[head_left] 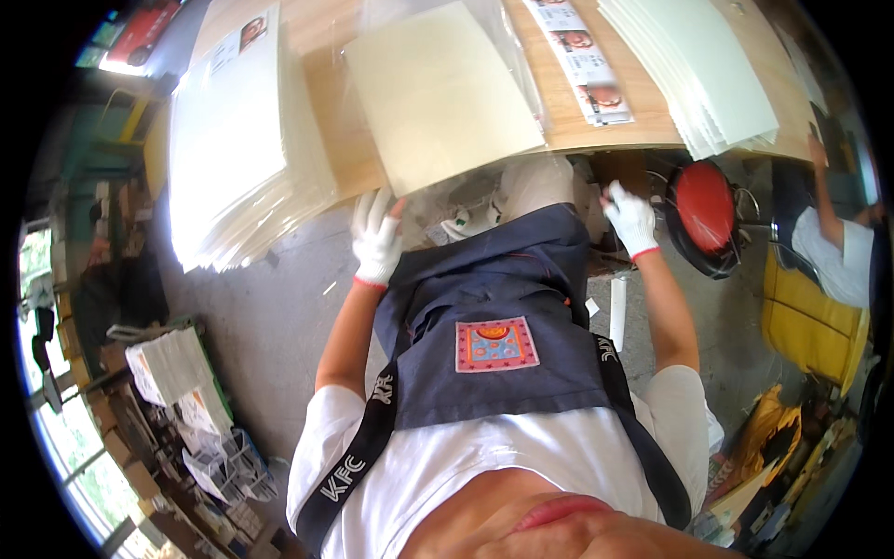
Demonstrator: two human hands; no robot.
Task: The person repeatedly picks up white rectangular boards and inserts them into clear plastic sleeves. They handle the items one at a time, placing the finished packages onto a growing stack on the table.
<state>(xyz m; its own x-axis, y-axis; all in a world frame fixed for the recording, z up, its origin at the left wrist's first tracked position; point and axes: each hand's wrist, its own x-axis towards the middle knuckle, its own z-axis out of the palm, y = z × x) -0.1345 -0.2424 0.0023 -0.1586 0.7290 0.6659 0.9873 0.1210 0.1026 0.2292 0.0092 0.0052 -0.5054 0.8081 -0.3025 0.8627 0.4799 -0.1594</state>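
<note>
A cream sheet (438, 88) in a clear plastic sleeve lies on the wooden table (568, 121) and overhangs its near edge. My left hand (377, 238), in a white glove, reaches up with fingers apart. Its fingertips and thumb touch the sheet's lower left corner. My right hand (631, 219), also gloved, hangs just below the table edge with fingers curled and nothing visible in it. It is beside a red round stool (705, 210). A dark blue apron (494, 326) hangs between my arms.
A tall stack of white sheets (233, 149) overhangs the table at the left, and another stack (694, 65) lies at the right. Printed strips (582, 61) lie between them. Another person in a white shirt (838, 252) stands at the right by a yellow container (810, 326). Paper piles (172, 368) crowd the floor at the left.
</note>
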